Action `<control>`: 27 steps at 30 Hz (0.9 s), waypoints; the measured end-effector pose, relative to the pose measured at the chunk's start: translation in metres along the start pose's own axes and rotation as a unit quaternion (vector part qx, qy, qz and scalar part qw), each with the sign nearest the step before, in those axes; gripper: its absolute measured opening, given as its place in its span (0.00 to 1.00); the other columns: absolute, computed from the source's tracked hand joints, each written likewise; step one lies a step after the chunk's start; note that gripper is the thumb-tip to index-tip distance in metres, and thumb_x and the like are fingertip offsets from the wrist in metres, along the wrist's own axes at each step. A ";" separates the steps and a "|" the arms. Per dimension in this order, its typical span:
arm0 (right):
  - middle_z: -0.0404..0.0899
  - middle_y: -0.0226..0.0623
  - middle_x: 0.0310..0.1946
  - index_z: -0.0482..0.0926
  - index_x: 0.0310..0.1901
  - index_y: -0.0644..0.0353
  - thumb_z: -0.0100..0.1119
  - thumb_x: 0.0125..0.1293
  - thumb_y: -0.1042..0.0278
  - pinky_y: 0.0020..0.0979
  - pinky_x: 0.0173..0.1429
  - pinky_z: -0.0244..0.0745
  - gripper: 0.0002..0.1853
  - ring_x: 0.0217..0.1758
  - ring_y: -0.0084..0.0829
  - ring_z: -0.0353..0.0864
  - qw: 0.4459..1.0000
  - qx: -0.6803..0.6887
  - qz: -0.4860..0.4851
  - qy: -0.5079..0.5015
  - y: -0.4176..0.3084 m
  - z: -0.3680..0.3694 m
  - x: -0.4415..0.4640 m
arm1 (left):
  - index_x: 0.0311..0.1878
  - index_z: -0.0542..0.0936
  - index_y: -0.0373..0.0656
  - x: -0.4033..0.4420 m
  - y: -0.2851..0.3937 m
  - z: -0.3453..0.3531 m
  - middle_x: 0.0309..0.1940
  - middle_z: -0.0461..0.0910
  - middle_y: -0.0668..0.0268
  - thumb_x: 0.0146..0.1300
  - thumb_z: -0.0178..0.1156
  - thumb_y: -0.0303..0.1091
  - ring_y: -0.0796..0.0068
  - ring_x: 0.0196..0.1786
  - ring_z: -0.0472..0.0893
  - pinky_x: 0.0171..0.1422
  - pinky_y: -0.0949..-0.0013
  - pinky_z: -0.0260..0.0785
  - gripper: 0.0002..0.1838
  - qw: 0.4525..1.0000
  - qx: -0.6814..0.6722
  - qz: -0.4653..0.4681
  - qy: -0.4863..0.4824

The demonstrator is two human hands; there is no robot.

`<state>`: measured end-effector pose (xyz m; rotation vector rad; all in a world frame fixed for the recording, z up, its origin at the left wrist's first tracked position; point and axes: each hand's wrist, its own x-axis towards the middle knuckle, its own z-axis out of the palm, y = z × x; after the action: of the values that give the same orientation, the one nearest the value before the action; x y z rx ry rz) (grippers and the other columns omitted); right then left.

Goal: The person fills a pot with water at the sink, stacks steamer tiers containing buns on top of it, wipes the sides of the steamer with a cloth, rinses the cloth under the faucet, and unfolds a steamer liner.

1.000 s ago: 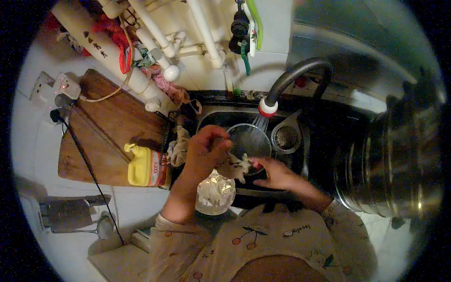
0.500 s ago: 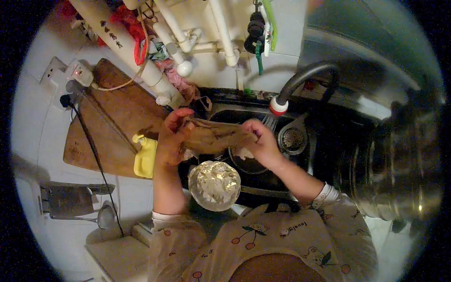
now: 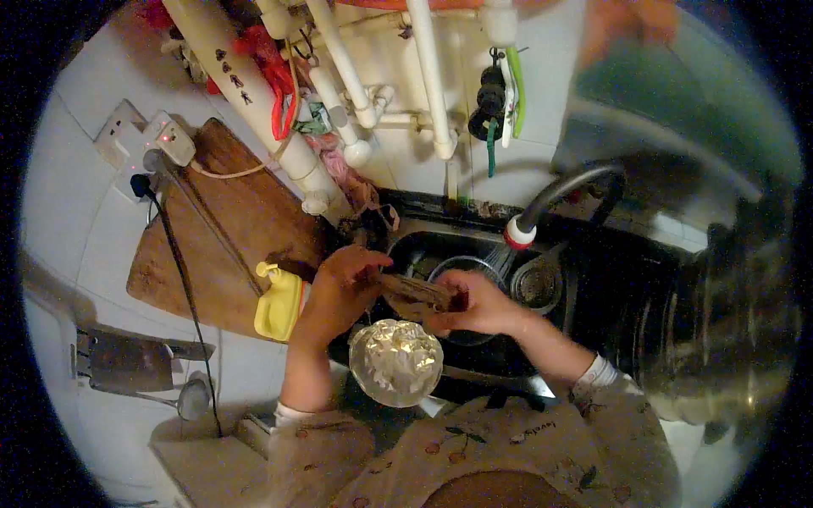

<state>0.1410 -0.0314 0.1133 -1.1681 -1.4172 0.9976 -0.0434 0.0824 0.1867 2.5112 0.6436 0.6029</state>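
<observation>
A limp brownish piece with long folds or strands point(image 3: 417, 291) is stretched between both hands above the sink; its exact kind I cannot make out. My left hand point(image 3: 349, 284) grips its left end, fingers curled. At the other end, my right hand point(image 3: 478, 303) pinches it with thumb and fingers. Just below the hands, nearer my body, sits a round bowl point(image 3: 396, 364) with a shiny, crinkled silvery-gold look inside. Behind and under the right hand, a round mesh or wire-like basket point(image 3: 464, 267) shows partly in the dark sink point(image 3: 408, 245).
A grey faucet with a white and red tip point(image 3: 520, 232) arches over the sink. The drain strainer point(image 3: 537, 285) lies at right. A yellow pump bottle point(image 3: 279, 306) stands left, by a wooden board point(image 3: 216, 229). A large metal pot-like stack point(image 3: 720, 322) is far right.
Both hands have come lower in view and the brownish piece between them looks narrower and more bunched. The whole view has shifted, with the background lower and slightly right.
</observation>
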 end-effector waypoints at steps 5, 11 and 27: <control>0.71 0.26 0.27 0.70 0.38 0.60 0.63 0.53 0.69 0.21 0.34 0.67 0.14 0.30 0.16 0.69 0.998 -0.068 -0.007 0.014 -0.009 0.008 0.007 | 0.40 0.75 0.42 -0.007 -0.015 0.015 0.34 0.73 0.61 0.38 0.62 0.19 0.59 0.36 0.74 0.43 0.65 0.68 0.20 0.986 -0.143 0.006 -0.083; 0.72 0.34 0.33 0.72 0.39 0.59 0.64 0.50 0.69 0.25 0.37 0.70 0.15 0.33 0.22 0.72 0.996 0.046 -0.050 0.066 -0.026 0.006 0.016 | 0.37 0.73 0.39 0.009 0.002 0.002 0.37 0.72 0.59 0.42 0.63 0.22 0.61 0.35 0.74 0.40 0.66 0.67 0.16 0.997 -0.004 0.060 -0.040; 0.71 0.32 0.33 0.68 0.50 0.62 0.64 0.48 0.76 0.21 0.37 0.66 0.25 0.35 0.20 0.70 0.984 -0.071 -0.077 0.145 0.019 0.021 -0.054 | 0.34 0.72 0.37 0.134 -0.044 -0.088 0.23 0.71 0.68 0.56 0.55 0.26 0.79 0.24 0.73 0.28 0.78 0.66 0.04 0.910 -0.261 -0.088 0.309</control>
<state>0.1252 -0.0807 0.0814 -1.2316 -1.3361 0.5994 0.0033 0.2181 0.2716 1.7269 0.7835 1.3242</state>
